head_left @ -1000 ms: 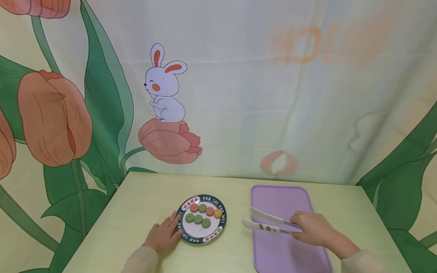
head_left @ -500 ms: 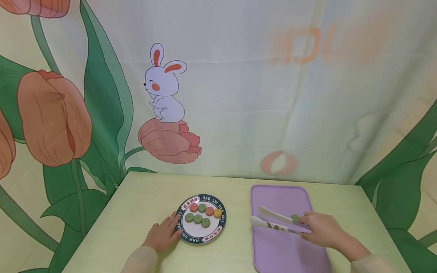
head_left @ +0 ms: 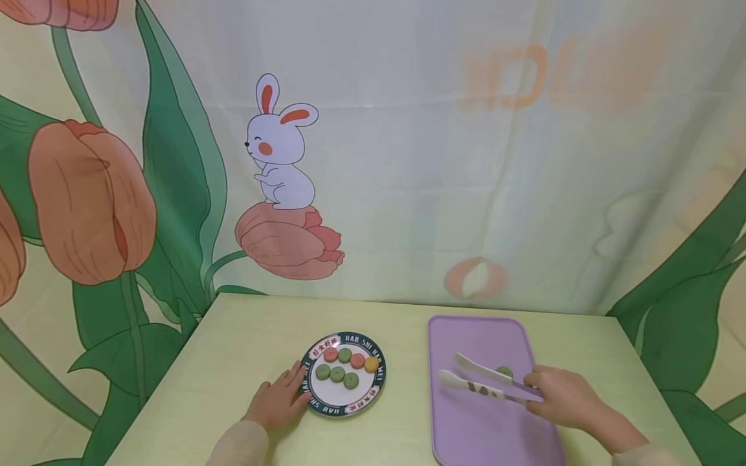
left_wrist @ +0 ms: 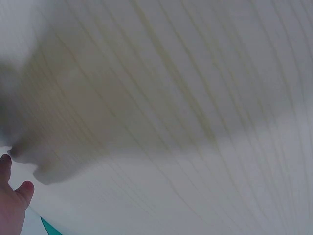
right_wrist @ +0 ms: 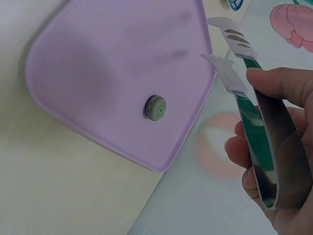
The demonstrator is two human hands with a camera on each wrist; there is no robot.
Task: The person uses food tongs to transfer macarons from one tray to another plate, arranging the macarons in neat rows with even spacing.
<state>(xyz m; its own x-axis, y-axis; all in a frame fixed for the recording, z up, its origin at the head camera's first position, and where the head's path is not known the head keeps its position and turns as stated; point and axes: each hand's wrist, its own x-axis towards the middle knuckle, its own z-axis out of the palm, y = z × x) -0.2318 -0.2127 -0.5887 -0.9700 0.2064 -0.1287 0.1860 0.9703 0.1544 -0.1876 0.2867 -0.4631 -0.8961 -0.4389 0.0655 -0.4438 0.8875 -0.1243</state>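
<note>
My right hand [head_left: 562,396] grips a pair of tongs [right_wrist: 281,142], metal with white slotted tips, thumb on one arm and fingers round the other. The tips stand apart with nothing between them, above the purple tray [head_left: 484,427]. A single green disc-shaped piece [right_wrist: 156,108] lies on that tray, just behind the tongs in the head view. My left hand [head_left: 278,400] lies with fingers extended at the left rim of a round plate [head_left: 344,410]. On the plate sit several small discs: green pieces [head_left: 337,374], two pink ones [head_left: 330,354] and a yellow one [head_left: 371,364].
The pale wood-grain table [head_left: 402,362] carries plate and tray side by side, with a strip of tabletop between them. Behind its back edge hangs a curtain [head_left: 396,194] printed with a rabbit and tulips.
My right hand has moved right with the tongs, whose tips are now over the tray. The green piece on the tray has come into view. My left hand and the plate stay put.
</note>
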